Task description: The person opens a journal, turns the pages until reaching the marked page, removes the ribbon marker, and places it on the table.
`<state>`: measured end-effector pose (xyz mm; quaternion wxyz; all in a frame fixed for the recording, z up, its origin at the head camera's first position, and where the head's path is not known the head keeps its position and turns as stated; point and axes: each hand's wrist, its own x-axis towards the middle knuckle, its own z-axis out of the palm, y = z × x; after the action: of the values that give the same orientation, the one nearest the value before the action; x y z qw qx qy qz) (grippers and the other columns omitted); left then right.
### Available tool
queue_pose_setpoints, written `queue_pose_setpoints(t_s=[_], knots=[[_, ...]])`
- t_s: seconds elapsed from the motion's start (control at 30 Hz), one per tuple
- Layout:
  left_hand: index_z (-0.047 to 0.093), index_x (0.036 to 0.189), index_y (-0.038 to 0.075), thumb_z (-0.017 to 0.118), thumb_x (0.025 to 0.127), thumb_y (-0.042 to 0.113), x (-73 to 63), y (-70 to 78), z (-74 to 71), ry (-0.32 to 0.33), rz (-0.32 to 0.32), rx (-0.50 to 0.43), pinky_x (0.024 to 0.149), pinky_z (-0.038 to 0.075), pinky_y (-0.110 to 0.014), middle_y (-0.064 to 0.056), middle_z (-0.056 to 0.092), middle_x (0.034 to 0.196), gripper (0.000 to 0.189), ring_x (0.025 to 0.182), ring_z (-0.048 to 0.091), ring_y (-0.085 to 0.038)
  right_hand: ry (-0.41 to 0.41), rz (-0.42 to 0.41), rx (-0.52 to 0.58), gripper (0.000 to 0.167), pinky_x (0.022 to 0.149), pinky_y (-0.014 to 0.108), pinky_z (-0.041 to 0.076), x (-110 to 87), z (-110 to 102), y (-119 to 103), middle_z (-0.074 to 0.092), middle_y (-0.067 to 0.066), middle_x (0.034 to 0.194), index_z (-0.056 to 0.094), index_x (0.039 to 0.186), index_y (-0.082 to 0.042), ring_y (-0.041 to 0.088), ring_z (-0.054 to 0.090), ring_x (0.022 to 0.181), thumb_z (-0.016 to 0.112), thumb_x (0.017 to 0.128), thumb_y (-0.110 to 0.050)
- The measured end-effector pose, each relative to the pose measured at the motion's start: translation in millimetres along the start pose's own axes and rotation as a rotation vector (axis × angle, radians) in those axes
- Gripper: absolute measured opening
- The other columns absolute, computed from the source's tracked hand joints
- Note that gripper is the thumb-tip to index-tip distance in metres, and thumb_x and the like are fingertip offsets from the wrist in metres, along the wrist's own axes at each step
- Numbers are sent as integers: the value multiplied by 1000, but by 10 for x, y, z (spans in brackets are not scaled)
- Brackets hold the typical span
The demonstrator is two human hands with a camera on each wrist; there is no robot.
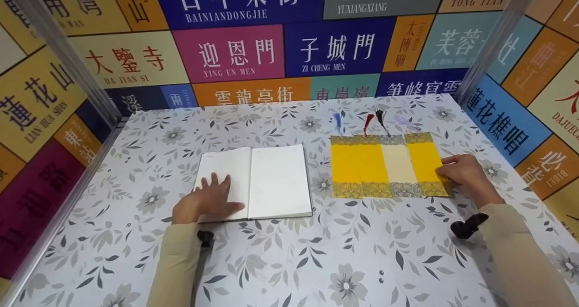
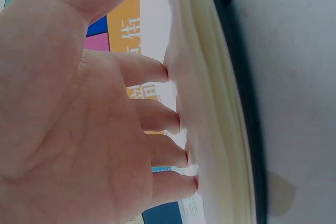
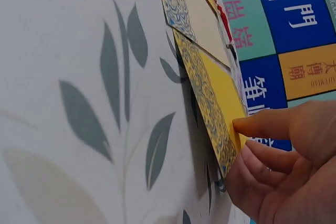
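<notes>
An open book (image 1: 279, 180) with nearly blank white pages lies flat on the table. My left hand (image 1: 206, 200) rests on its left page, fingers spread and fingertips pressing the paper (image 2: 181, 103). To the right lie several bookmarks side by side, overlapping, with patterned bands at both ends and tassels at the top. My right hand (image 1: 468, 176) pinches the right edge of the rightmost yellow bookmark (image 1: 423, 160) between thumb and fingers. In the right wrist view that bookmark (image 3: 210, 98) tilts up from the table at the pinched side. Left of it lies a cream bookmark (image 1: 398, 164), then yellow ones (image 1: 359, 162).
A white tablecloth (image 1: 271, 262) with grey leaves and flowers covers the table. Blue (image 1: 337, 121), red (image 1: 368, 122), black (image 1: 381, 119) and pale purple tassels (image 1: 407, 122) spread above the bookmarks. Panels with colourful lettered blocks (image 1: 226, 54) stand around the back and sides.
</notes>
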<state>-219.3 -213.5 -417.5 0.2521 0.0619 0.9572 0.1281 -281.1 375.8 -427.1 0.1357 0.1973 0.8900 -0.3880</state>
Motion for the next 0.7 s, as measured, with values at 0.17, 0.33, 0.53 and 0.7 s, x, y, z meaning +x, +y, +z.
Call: queue_pose_setpoints(t_s=[0.17, 0.33, 0.53, 0.7], knots=[[8, 160, 1, 53, 97, 56, -11, -2, -11, 0, -8, 3, 119, 13, -71, -40, -4, 160, 96, 147, -2, -62, 46, -2, -46, 65, 72, 26, 51, -50, 65, -52, 48, 28, 137, 42, 144, 8, 28, 54, 94, 65, 96, -29], [8, 160, -1, 54, 96, 54, -17, -1, -21, 0, 2, -8, 118, 11, -73, -43, -4, 158, 96, 146, -2, -64, 78, -20, -155, 69, 79, 35, 48, -80, 99, -95, 48, 33, 142, 43, 145, 9, 33, 55, 102, 66, 96, -33], [9, 159, -3, 55, 96, 53, -21, -14, -17, 4, 26, -18, 119, 9, -72, -44, -4, 158, 96, 145, -3, -65, 81, -20, -233, 66, 75, 38, 41, -95, 105, -118, 54, 30, 135, 48, 141, 9, 29, 57, 90, 66, 95, -36], [8, 159, -2, 54, 97, 53, -7, -23, -11, 4, 26, -10, 119, 9, -72, -44, -4, 158, 95, 146, -3, -64, 79, -32, -260, 64, 76, 39, 39, -98, 106, -136, 59, 27, 124, 50, 137, 11, 28, 56, 84, 66, 95, -35]])
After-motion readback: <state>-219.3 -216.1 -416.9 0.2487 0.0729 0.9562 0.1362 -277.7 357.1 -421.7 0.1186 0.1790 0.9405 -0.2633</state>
